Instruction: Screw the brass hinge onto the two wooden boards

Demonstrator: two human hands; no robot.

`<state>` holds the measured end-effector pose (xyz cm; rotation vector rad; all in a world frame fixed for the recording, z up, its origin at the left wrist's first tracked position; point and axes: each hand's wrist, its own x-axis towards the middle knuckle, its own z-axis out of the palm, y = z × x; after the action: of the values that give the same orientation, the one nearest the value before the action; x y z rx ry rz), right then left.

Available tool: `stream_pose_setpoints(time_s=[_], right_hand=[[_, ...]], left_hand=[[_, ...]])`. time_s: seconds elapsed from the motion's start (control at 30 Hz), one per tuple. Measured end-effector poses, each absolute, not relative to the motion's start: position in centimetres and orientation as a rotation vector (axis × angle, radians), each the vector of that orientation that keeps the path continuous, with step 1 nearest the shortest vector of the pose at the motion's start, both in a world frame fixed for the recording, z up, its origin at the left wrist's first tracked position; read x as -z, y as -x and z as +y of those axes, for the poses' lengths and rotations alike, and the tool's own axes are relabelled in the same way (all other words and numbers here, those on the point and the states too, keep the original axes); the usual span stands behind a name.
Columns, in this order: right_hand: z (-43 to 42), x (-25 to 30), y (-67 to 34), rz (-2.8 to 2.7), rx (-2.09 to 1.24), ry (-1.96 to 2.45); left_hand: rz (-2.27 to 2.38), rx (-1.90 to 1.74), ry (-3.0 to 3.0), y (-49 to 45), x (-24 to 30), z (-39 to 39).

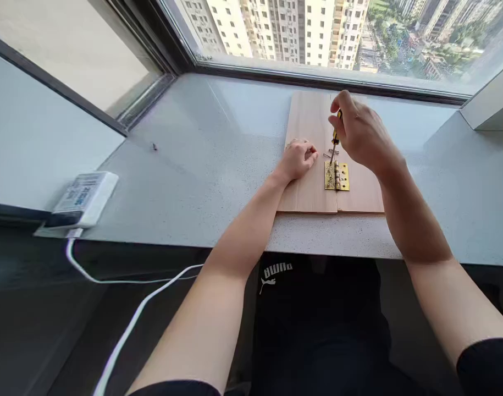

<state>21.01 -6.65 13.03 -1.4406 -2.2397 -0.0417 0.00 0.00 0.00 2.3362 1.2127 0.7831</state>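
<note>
Pale wood, in two flat boards set edge to edge, lies on a light, speckled counter (193, 181) right of the frame's centre. Across the seam between the left board (303, 192) and the right board (364, 192), near their lower edge, sits a brass butt hinge (337, 176), its knuckle running along the join. The hinge's left leaf is scattered with dark specks; the right leaf shows dark holes.

Above the hinge, the person's right hand (360, 129) is closed around the yellow-and-black handle of a screwdriver (336, 135), which leans slightly, its tip at the top of the left leaf. A few small screws (333, 152) lie on the boards beside the shaft, just above the hinge.

The left hand (298, 158) rests on the left board, fingers loosely curled, thumb close to the index finger; whether it pinches anything small, I cannot tell.

At the left of the frame, a white box-shaped device (86, 198) with a printed label sits at the counter's edge, a white cable (131, 324) trailing from it. Across the top, a window (342, 74) looks down on tall apartment blocks and greenery.
</note>
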Motion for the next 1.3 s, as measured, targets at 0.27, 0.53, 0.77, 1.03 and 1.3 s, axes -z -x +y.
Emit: stream_pose_setpoints(time_s=[0.27, 0.53, 0.77, 1.03, 1.3], right_hand=[[-5.8, -12.0, -21.6, -2.056, 0.094, 1.543], [-6.8, -13.3, -21.5, -2.197, 0.005, 1.479], [-6.3, -11.7, -19.9, -2.095, 0.123, 1.492], [-6.8, -13.0, -20.5, -2.211, 0.063, 1.468], [-6.2, -12.3, -20.8, -2.061, 0.124, 1.612]], left_hand=[[1.227, -0.786, -2.329, 0.0, 0.2, 0.0], [1.220, -0.789, -2.333, 0.1, 0.4, 0.2], [1.227, -0.795, -2.334, 0.1, 0.4, 0.1], [1.225, -0.781, -2.328, 0.1, 0.2, 0.0], [1.223, -0.784, -2.318, 0.2, 0.1, 0.0]])
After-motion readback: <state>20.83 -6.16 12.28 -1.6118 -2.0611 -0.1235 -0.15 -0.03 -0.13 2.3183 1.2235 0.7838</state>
